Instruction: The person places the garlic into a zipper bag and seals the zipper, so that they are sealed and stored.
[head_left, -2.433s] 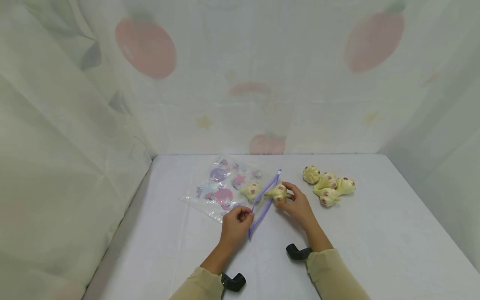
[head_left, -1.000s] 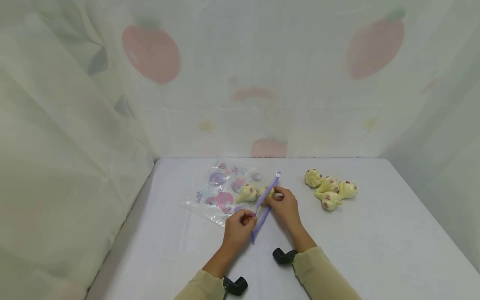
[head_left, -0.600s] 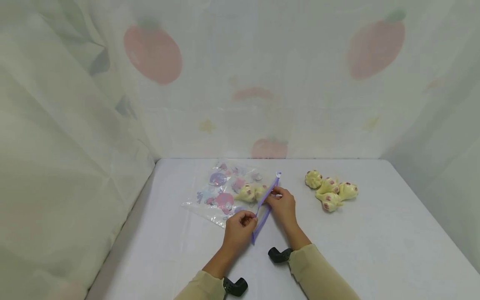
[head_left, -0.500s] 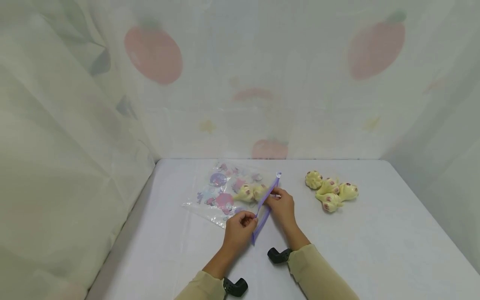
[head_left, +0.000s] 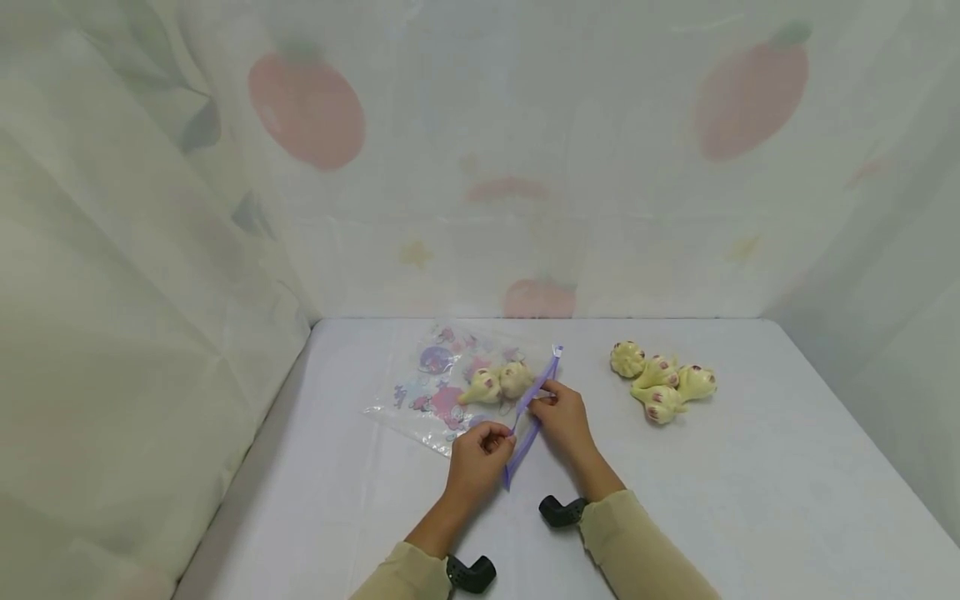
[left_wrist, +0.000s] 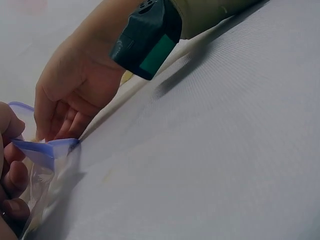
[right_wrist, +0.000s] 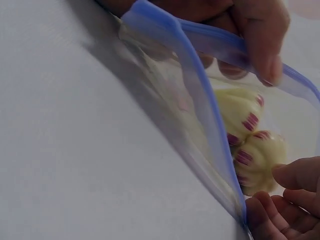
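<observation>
A clear printed zip bag (head_left: 447, 402) with a purple zip edge lies on the table, its mouth held apart toward the right. My left hand (head_left: 477, 457) pinches the near part of that edge; in the left wrist view its fingers (left_wrist: 15, 175) curl at the zip. Two pale-yellow garlic bulbs with purple marks, one garlic bulb (head_left: 482, 387) and a second garlic bulb (head_left: 516, 379), lie side by side inside. My right hand (head_left: 562, 418) is at the bag's mouth. In the right wrist view its thumb (right_wrist: 300, 175) is close beside the nearer bulb, fingers loosely bent around nothing.
Several more garlic bulbs (head_left: 660, 383) lie clustered on the white table (head_left: 765, 467), right of the bag. Fabric curtains (head_left: 525, 167) printed with fruit stand behind and at both sides. A black device (head_left: 471, 575) sits at each wrist.
My right hand has carried a garlic bulb leftward through the bag's mouth and let it go. Both bulbs inside have shifted left. The left hand keeps pinching the edge.
</observation>
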